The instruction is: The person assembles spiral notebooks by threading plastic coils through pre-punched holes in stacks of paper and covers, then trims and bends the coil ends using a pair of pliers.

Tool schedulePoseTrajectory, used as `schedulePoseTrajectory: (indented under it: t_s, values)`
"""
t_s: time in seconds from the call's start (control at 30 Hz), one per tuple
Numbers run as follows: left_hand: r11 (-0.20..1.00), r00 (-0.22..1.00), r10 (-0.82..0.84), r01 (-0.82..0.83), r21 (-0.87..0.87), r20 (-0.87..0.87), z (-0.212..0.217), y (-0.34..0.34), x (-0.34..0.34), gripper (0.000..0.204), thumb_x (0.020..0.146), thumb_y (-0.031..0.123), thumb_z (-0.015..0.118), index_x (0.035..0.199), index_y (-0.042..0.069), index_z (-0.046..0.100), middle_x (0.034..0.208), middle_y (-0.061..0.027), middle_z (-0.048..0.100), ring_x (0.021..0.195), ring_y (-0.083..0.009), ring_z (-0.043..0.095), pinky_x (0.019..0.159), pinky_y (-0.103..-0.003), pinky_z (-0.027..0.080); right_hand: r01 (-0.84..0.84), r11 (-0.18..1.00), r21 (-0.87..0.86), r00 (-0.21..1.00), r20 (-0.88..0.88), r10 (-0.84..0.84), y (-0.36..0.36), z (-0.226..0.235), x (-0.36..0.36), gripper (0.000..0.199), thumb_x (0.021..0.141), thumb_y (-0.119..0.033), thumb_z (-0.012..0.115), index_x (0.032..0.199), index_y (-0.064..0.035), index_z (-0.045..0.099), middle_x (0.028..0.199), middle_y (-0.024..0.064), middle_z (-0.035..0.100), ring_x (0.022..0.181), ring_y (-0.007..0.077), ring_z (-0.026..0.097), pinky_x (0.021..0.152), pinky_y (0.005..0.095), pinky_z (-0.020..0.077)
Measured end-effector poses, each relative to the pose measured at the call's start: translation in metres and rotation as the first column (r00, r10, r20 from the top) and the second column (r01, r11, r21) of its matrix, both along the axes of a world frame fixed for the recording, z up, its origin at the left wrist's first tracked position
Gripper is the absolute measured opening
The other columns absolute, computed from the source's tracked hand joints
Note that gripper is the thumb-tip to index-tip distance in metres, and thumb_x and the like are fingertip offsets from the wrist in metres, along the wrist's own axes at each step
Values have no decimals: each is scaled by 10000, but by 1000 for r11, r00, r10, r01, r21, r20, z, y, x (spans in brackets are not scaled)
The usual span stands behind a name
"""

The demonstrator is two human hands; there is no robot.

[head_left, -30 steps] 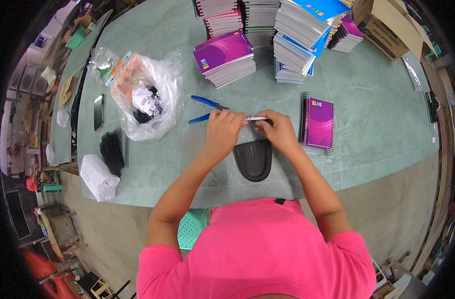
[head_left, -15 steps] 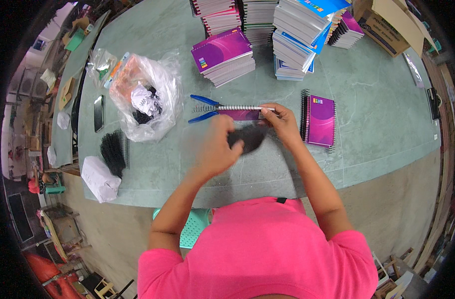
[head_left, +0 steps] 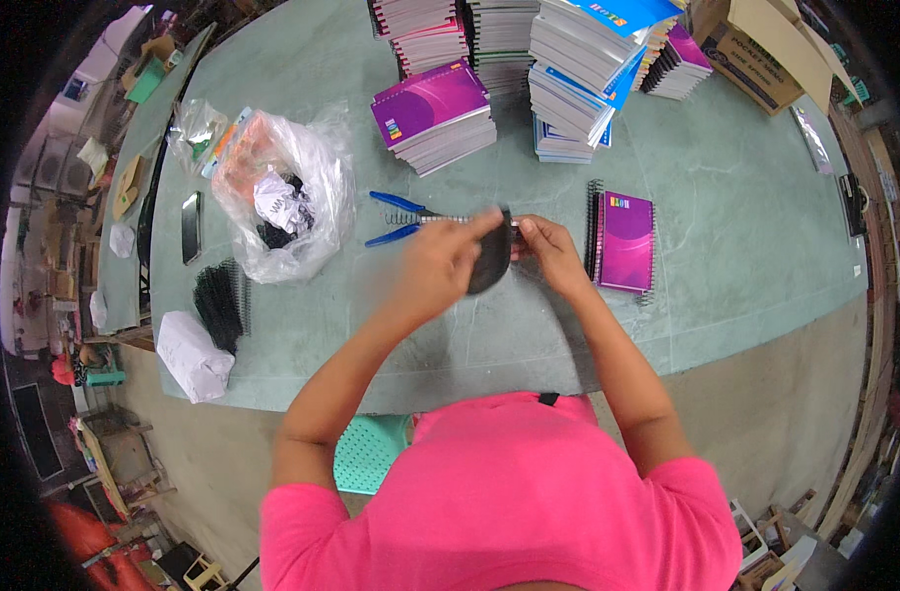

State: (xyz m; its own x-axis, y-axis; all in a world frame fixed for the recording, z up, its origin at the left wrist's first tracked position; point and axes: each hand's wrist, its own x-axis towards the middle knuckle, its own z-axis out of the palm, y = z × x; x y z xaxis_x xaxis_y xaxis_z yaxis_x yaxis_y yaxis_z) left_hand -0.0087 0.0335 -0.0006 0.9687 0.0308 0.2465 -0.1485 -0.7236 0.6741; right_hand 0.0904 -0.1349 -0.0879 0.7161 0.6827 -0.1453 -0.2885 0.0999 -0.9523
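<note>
Slightly blurred, my left hand (head_left: 435, 271) is closed on a dark, flat, rounded pad (head_left: 489, 268), its index finger stretched across the pad's upper part. My right hand (head_left: 552, 258) pinches the right end of a thin purple notebook held edge-up, mostly hidden by the pad and my left hand. A wire coil (head_left: 402, 219) runs along its top edge and sticks out at the left. Blue-handled pliers (head_left: 393, 234) lie around that loose coil end, their jaws hidden. Right of my hands lies a purple spiral notebook (head_left: 627, 242) with black coils (head_left: 594, 231) beside it.
Stacks of purple notebooks (head_left: 435, 108) and blue notebooks (head_left: 573, 89) stand at the back. A cardboard box (head_left: 750, 64) is far right. At left are a plastic bag (head_left: 322, 207), a phone (head_left: 192, 227), loose black coils (head_left: 218, 305) and a white paper bundle (head_left: 194, 357).
My left hand has moved up with the dark pad, which now stands more upright and covers more of the notebook. My right hand still pinches the notebook's end.
</note>
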Motion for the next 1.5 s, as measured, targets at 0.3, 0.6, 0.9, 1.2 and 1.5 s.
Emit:
schedulePoseTrajectory:
  t_s: [0.3, 0.6, 0.9, 1.2, 1.5]
  values:
    - [986, 885, -160, 124, -111, -438, -18, -3, -7, 329, 810, 182, 588, 1124, 85, 606, 1002, -197, 624, 924, -337, 600, 792, -394, 468, 101, 992, -76, 964, 256, -78, 7, 2, 2, 253, 906, -194, 556, 1040, 15, 603, 810, 60, 630, 722, 107, 621, 601, 228, 475]
    - [877, 999, -17, -5, 481, 42, -17, -19, 1, 241, 804, 240, 607, 946, 48, 645, 940, -118, 623, 912, -264, 551, 765, -383, 421, 129, 991, -23, 991, -36, -129, 3, 14, -8, 214, 872, -86, 580, 1070, -5, 585, 841, 68, 632, 656, 130, 635, 558, 210, 497]
    - [904, 1000, 30, -25, 426, -6, -11, -3, 27, 255, 779, 244, 632, 945, 58, 578, 903, -103, 573, 865, -279, 532, 714, -385, 390, 167, 981, 102, 978, 108, -178, 7, 10, -12, 222, 862, -6, 540, 1079, 15, 583, 886, 83, 640, 687, 115, 633, 574, 210, 487]
    - [963, 999, -40, 44, 265, -17, -23, -1, 35, 286, 743, 200, 678, 941, 53, 534, 875, -118, 541, 860, -332, 533, 711, -428, 414, 163, 982, -94, 980, 131, -150, 1, 7, -14, 161, 848, 39, 523, 982, 77, 605, 845, 93, 656, 749, 117, 639, 628, 208, 504]
    - [988, 992, -113, 106, 114, 54, -21, -20, 45, 221, 750, 159, 657, 906, 17, 592, 863, -168, 565, 843, -350, 542, 746, -426, 434, 189, 975, -120, 958, 240, -157, 2, -2, -13, 147, 845, 2, 547, 958, 48, 631, 777, 55, 646, 666, 83, 579, 607, 221, 475]
